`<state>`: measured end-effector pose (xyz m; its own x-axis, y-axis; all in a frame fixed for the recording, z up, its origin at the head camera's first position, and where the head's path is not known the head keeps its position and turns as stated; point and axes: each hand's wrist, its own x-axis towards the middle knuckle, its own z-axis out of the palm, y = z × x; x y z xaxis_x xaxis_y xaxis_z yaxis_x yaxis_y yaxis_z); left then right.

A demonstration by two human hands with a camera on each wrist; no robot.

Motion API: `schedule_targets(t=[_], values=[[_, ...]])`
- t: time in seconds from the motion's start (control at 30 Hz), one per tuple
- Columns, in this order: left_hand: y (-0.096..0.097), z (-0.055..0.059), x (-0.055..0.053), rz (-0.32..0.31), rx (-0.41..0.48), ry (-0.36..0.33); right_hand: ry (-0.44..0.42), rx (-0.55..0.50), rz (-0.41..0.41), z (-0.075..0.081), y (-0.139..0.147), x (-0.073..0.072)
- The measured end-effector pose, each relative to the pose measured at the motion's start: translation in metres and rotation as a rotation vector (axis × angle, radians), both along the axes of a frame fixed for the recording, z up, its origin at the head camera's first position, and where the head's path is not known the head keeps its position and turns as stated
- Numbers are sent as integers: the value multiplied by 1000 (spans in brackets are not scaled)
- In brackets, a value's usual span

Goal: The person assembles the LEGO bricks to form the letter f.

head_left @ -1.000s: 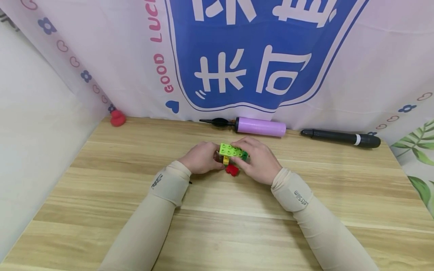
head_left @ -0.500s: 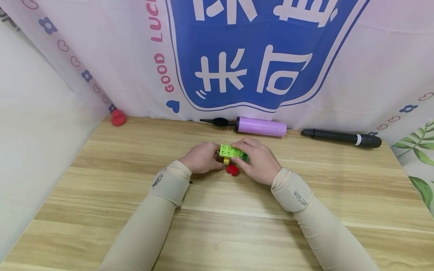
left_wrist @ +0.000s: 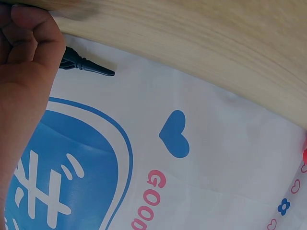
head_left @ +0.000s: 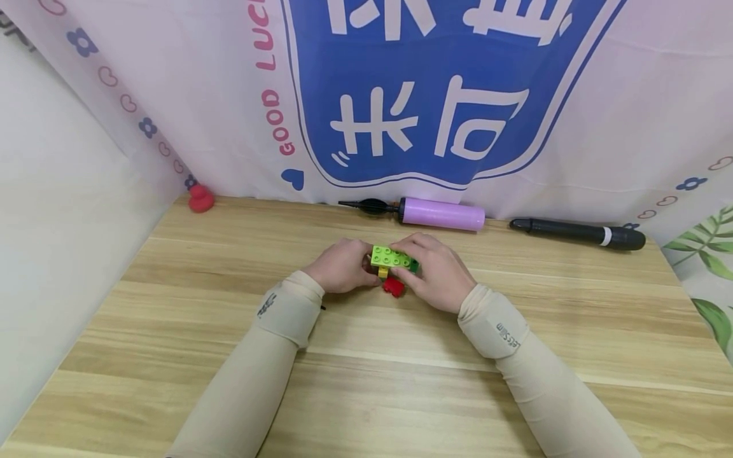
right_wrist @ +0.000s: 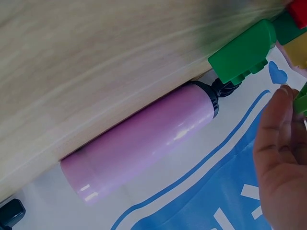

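Both hands meet over a small group of toy building bricks near the middle of the table. My right hand [head_left: 438, 270] pinches a lime green brick [head_left: 389, 257], studs up, between thumb and fingers. Just under that brick's left end shows a yellow brick [head_left: 383, 273]. A red brick [head_left: 393, 287] lies low in front of it. The right wrist view shows a dark green brick [right_wrist: 244, 52] with a rounded end, apart from the right fingers. My left hand [head_left: 343, 266] curls its fingers and thumb round the left side of the group; its exact grip is partly hidden.
At the table's back edge lie a purple hand pump [head_left: 441, 214] with a black nozzle and a black rod-shaped object [head_left: 572, 233]. A red rubber duck-like toy [head_left: 200, 198] sits at the back left corner. A printed cloth [head_left: 229, 127] hangs behind the wooden table [head_left: 366, 394].
The lime green brick sits very slightly lower in the head view, covering a little more of the yellow brick. Both hands keep almost the same place.
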<state>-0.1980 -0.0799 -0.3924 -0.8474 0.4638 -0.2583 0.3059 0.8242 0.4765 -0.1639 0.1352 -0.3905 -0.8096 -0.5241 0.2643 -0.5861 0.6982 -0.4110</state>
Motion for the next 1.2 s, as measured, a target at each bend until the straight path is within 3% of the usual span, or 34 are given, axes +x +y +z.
schedule_targets(t=[1.2], values=[[-1,-1,-1,-18,-7,29,-39,62,-10,-4,-2,0]])
